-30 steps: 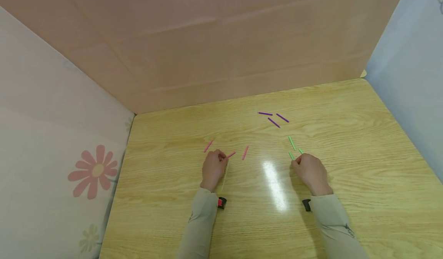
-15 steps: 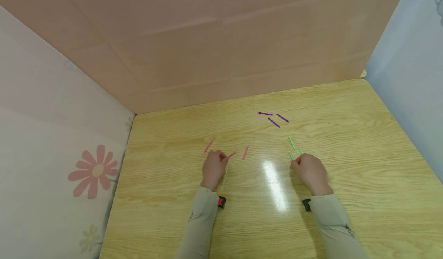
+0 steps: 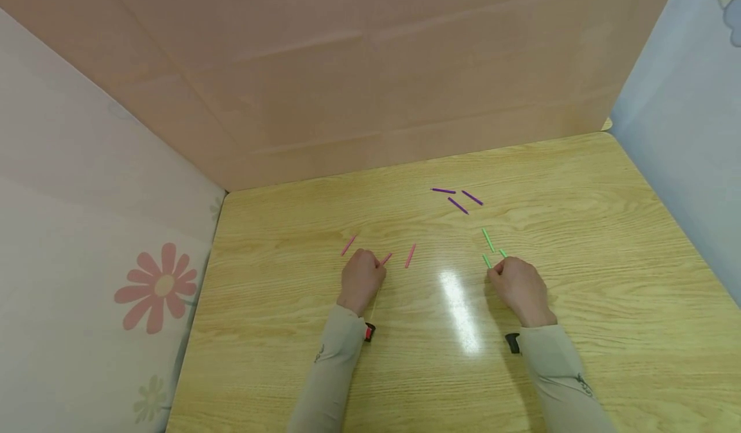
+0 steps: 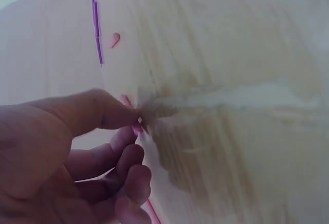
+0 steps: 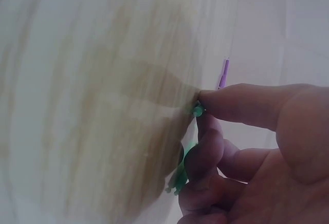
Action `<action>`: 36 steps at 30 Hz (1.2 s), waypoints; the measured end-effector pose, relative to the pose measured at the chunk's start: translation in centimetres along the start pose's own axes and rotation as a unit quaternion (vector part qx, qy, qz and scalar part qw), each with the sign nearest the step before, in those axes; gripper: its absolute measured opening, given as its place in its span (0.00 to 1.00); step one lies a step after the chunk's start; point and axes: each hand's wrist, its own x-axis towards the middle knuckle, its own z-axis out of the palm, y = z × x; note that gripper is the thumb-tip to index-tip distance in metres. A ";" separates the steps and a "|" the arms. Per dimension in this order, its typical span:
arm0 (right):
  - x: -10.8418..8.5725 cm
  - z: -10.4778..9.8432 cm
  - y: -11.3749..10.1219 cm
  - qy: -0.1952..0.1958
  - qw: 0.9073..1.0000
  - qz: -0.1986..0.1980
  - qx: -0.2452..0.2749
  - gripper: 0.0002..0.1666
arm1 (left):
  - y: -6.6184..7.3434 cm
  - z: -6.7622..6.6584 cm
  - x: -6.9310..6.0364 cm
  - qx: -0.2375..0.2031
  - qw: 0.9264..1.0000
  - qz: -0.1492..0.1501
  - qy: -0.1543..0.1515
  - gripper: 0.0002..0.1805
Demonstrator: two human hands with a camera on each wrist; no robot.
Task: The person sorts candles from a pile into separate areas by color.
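In the head view my left hand [image 3: 361, 282] is at the left middle of the wooden table, pinching a thin pink stick [image 3: 386, 258] between thumb and fingertips. The left wrist view shows that pink stick [image 4: 136, 128] at the fingertips, mostly covered. A pink stick [image 3: 348, 245] lies to its left and another pink stick [image 3: 410, 255] to its right. My right hand [image 3: 521, 290] pinches a slim green stick [image 3: 487, 261], whose round end shows in the right wrist view. Beside it lie a partly hidden green stick [image 3: 503, 253] and, farther away, a green stick [image 3: 488, 240].
Beyond the hands lie three purple sticks, one purple stick [image 3: 458, 205] nearest. A brownish-pink panel [image 3: 370, 98] stands along the back edge of the table [image 3: 278, 356]. A flowered wall [image 3: 87, 227] borders the left, and a pale blue wall [image 3: 689, 130] the right.
My left hand has turned and shifted slightly, so its back now faces the head camera more, and the pinched pink stick has moved a little left. The right hand has stayed still.
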 end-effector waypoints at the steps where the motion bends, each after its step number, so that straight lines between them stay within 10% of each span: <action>1: 0.0 0.0 0.0 0.000 1.000 0.000 0.000 0.19 | 0.0 0.0 0.0 0.003 1.000 0.002 -0.001 0.20; 18: 0.1 0.1 0.1 -0.005 1.000 0.004 0.001 0.20 | -0.4 0.2 0.5 -0.082 0.995 -0.054 -0.020 0.08; 36: 0.0 -0.1 -0.1 -0.009 1.000 0.008 0.007 0.20 | 0.7 -0.2 1.5 -0.122 0.992 -0.037 -0.010 0.08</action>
